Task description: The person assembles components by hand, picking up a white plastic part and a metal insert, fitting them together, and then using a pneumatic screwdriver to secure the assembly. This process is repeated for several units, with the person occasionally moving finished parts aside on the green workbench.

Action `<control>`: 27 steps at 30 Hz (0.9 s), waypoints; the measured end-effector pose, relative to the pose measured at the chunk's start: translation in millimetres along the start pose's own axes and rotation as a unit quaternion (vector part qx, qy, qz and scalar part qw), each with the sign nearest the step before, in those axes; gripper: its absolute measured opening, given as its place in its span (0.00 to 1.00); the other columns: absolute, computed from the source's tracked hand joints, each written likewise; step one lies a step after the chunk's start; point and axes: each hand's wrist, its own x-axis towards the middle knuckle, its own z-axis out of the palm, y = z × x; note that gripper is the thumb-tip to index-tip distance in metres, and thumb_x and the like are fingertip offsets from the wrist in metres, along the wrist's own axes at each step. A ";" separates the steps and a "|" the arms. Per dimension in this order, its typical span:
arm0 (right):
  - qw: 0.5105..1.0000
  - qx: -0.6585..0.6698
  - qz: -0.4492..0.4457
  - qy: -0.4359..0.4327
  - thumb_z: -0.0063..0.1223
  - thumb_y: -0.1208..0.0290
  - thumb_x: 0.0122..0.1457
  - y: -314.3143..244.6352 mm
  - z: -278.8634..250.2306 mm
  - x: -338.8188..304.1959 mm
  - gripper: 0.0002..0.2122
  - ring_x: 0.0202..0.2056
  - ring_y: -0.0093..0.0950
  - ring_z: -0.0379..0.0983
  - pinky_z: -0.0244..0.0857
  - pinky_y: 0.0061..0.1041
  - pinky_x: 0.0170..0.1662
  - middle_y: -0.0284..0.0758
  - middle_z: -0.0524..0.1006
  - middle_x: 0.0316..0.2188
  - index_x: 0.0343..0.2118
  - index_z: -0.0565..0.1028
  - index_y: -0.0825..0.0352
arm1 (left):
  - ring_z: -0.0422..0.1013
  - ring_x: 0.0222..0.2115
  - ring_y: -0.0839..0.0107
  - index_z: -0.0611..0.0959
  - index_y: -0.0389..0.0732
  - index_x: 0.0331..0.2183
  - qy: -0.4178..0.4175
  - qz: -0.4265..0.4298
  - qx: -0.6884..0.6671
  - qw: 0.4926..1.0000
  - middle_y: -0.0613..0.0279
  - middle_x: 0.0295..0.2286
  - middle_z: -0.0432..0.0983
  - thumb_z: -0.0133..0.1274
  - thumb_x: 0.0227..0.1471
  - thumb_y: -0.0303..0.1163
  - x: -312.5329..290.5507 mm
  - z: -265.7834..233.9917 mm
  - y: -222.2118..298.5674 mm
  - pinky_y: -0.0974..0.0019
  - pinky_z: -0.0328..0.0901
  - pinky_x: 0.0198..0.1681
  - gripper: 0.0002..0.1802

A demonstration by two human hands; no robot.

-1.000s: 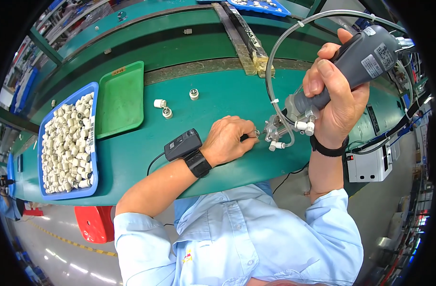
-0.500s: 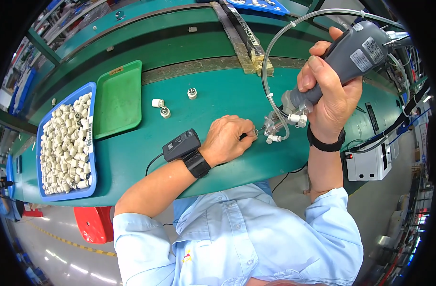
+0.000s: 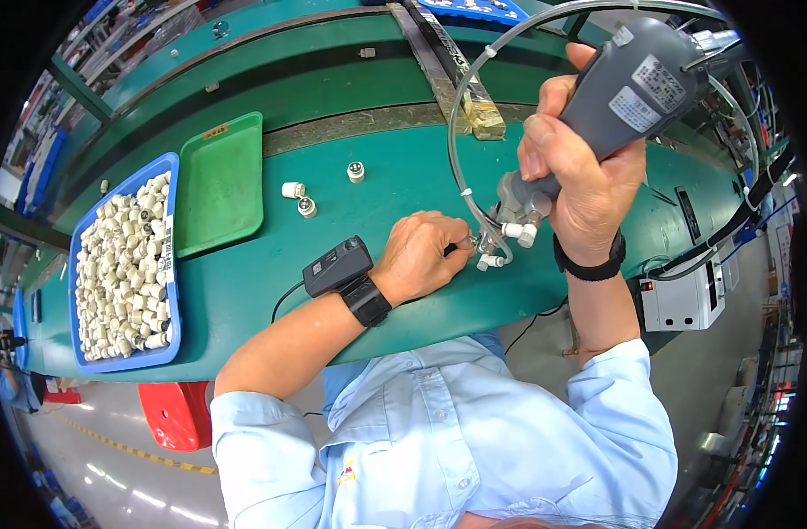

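My right hand [image 3: 584, 163] is wrapped round a dark grey powered screwdriver [image 3: 637, 88], tilted with its clear nozzle [image 3: 513, 207] pointing down and left. A clear hose [image 3: 456, 150] loops from the nozzle up over the tool. My left hand [image 3: 421, 256] rests on the bench with thumb and forefinger pinched, right at the tool's tip. Whatever the pinch holds is small and mostly hidden by fingers and nozzle. Three small white cylindrical parts stand or lie farther off: one upright [image 3: 357, 172], one on its side [image 3: 292, 189], another [image 3: 307, 207] beside it.
On the left, a blue tray [image 3: 176, 326] is heaped with white cylindrical parts, next to a green tray [image 3: 218, 181]. A black box device [image 3: 337, 266] is strapped at my left wrist. A white machine [image 3: 681, 304] sits right of the bench; a red stool [image 3: 176, 414] is below.
My right hand has brought the screwdriver left, so its nozzle now meets the fingertips of my left hand. The left hand has stayed in place.
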 end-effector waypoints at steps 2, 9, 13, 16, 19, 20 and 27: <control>0.999 -0.037 -0.006 0.003 0.49 0.83 0.52 1.5 -0.6 -0.3 0.25 0.19 0.19 0.66 0.62 0.19 0.21 0.36 0.70 0.32 0.55 0.60 0.74 | 0.71 0.25 0.56 0.76 0.40 0.19 0.003 -0.003 0.000 1.000 0.59 0.20 0.75 0.56 0.41 0.27 0.8 0.0 1.8 0.56 0.64 0.30 0.05; 0.998 0.043 -0.044 0.001 0.49 0.78 0.56 -11.6 -40.9 23.0 0.23 0.22 0.20 0.67 0.64 0.20 0.25 0.38 0.72 0.35 0.55 0.60 0.74 | 0.72 0.26 0.56 0.75 0.39 0.21 -0.003 -0.008 -0.010 1.000 0.59 0.21 0.76 0.58 0.41 0.28 -1.7 3.7 -2.1 0.56 0.64 0.30 0.07; 0.992 0.090 -0.087 -0.017 0.49 0.75 0.58 -36.5 -53.4 39.1 0.21 0.24 0.21 0.66 0.64 0.22 0.27 0.40 0.72 0.37 0.53 0.60 0.75 | 0.73 0.24 0.60 0.73 0.38 0.30 0.008 -0.016 -0.017 1.000 0.56 0.29 0.79 0.60 0.42 0.26 -0.1 2.5 0.2 0.61 0.66 0.28 0.12; 0.995 0.046 -0.086 0.015 0.49 0.75 0.58 -43.0 -42.0 41.3 0.21 0.24 0.21 0.66 0.64 0.22 0.27 0.41 0.72 0.37 0.53 0.61 0.76 | 0.72 0.21 0.62 0.68 0.40 0.36 -0.011 -0.061 -0.024 0.998 0.56 0.30 0.80 0.60 0.42 0.26 -3.7 -0.1 2.8 0.63 0.65 0.26 0.20; 0.994 -0.026 -0.067 0.087 0.48 0.77 0.58 -40.4 -30.0 37.5 0.20 0.23 0.20 0.65 0.63 0.22 0.26 0.42 0.72 0.38 0.52 0.61 0.75 | 0.73 0.28 0.57 0.66 0.40 0.37 -0.031 -0.085 -0.025 0.996 0.56 0.30 0.80 0.59 0.42 0.26 -1.4 -1.7 6.9 0.58 0.65 0.30 0.21; 0.996 -0.022 -0.066 0.061 0.48 0.78 0.57 -34.6 -31.6 34.4 0.20 0.24 0.20 0.65 0.63 0.22 0.26 0.41 0.72 0.39 0.52 0.61 0.75 | 0.74 0.31 0.54 0.65 0.41 0.37 -0.040 -0.097 -0.025 0.994 0.55 0.30 0.79 0.59 0.42 0.26 -1.3 -1.6 7.5 0.55 0.65 0.32 0.22; 0.996 0.049 -0.066 0.035 0.53 0.83 0.51 -12.4 -18.5 23.6 0.22 0.20 0.21 0.68 0.66 0.22 0.22 0.41 0.75 0.35 0.50 0.64 0.74 | 0.70 0.20 0.62 0.65 0.40 0.37 -0.014 -0.057 -0.022 0.998 0.56 0.31 0.80 0.61 0.41 0.25 -1.4 1.6 1.0 0.63 0.64 0.25 0.23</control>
